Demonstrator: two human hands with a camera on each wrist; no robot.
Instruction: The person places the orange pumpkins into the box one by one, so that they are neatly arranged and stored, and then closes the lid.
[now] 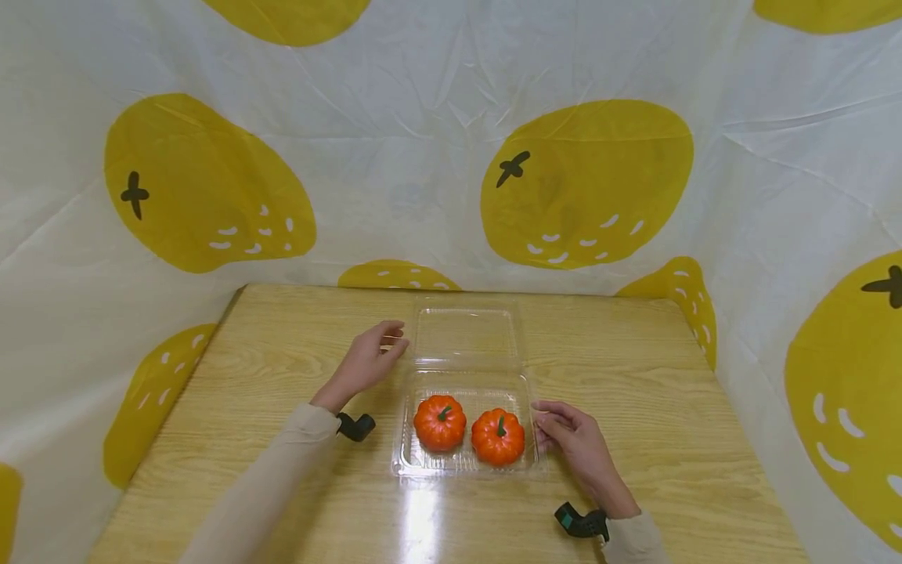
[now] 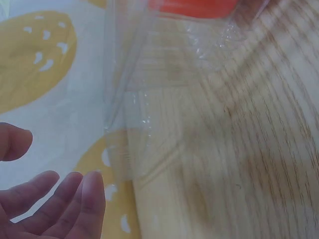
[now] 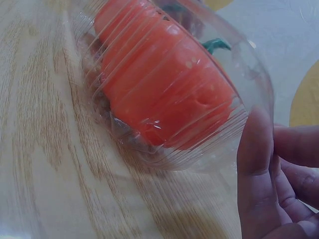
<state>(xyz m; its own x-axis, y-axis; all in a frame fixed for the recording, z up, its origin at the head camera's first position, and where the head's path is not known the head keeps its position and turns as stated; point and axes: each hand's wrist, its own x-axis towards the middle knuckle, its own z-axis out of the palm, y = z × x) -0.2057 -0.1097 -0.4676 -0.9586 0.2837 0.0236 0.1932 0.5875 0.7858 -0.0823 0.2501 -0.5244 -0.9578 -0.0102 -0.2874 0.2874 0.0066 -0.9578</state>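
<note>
Wooden tabletop [image 1: 620,352] bears a clear box [image 1: 465,473] of pumpkins [image 1: 438,427] [image 1: 496,442] between both hands [image 1: 362,362] [image 1: 579,445].

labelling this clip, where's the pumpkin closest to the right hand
In the head view, that pumpkin sits in the right half of the clear box, beside the other pumpkin and left of the right hand pinching the box's edge.

Your sleeved left arm [image 1: 264,474] stretched farther forward than your right arm [image 1: 637,540], which extended from the opposite side. Your left hand [image 1: 366,359] hung relaxed, its fingers gently bent and spaced from the thumb. Your right hand [image 1: 579,445] angled inward, thumb and forefinger meeting in a pinch, the remaining fingers gathered close.
</note>
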